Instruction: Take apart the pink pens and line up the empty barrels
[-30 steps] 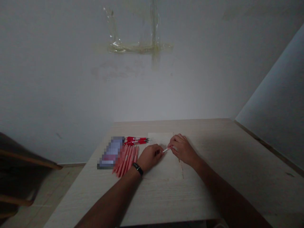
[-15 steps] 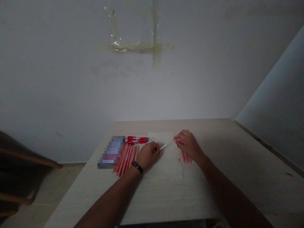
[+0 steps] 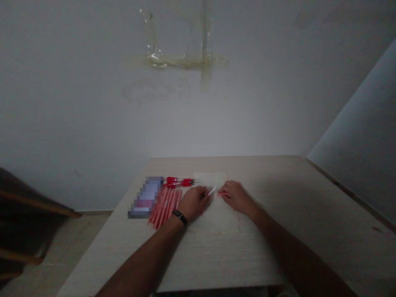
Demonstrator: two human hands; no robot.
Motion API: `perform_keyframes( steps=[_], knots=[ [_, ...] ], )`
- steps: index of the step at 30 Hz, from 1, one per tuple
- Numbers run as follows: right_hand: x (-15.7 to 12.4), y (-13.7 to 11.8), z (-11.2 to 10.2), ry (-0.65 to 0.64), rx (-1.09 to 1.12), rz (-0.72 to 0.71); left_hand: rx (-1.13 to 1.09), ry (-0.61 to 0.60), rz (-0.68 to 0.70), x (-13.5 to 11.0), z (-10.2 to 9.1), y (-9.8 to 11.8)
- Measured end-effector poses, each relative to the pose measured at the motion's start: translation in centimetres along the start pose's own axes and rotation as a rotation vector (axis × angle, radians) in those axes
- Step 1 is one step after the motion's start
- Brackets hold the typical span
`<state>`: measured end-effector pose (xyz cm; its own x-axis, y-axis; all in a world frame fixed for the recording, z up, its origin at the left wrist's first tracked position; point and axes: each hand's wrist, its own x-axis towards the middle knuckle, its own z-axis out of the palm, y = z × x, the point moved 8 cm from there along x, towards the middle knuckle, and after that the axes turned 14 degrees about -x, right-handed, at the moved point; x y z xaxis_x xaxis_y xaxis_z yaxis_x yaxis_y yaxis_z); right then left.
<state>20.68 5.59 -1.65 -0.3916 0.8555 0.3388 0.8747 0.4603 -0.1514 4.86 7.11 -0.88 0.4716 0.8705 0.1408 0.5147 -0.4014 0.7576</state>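
My left hand point(image 3: 194, 201) is closed on a thin white pen refill point(image 3: 212, 190) whose tip points up and right. My right hand point(image 3: 235, 196) is closed on a pink pen barrel point(image 3: 222, 193), its end a short way from the refill's tip. Both hands rest over a pale sheet of paper point(image 3: 216, 214) on the wooden table point(image 3: 278, 231). A black band sits on my left wrist.
A fan of pink pen barrels point(image 3: 165, 204) lies left of my left hand. Assembled red pens point(image 3: 177, 182) lie behind them, beside a blurred-out flat object point(image 3: 145, 197). A dark wooden chair point(image 3: 24, 222) stands at far left. Walls close the back and right.
My right hand went out to the right, picked a pink barrel from beside the paper, and came back toward the left hand. The left hand kept hold of the refill.
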Motion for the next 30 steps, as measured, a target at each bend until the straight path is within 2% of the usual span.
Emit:
perform_keyframes(
  steps=[7,14,24,30],
  knots=[
    [-0.1,0.3,0.2,-0.024,-0.027,0.021,0.029,0.032,0.015,-0.1,-0.2,0.2],
    [0.0,0.6,0.1,-0.013,-0.021,0.002,0.007,0.003,0.014,0.0,-0.1,0.2],
    [0.3,1.7,-3.9,0.125,0.101,0.035,0.056,0.012,0.04,-0.1,-0.4,0.4],
    [0.1,0.6,-3.7,0.09,0.089,-0.067,0.072,-0.002,0.036,0.2,-0.4,0.3]
  ],
)
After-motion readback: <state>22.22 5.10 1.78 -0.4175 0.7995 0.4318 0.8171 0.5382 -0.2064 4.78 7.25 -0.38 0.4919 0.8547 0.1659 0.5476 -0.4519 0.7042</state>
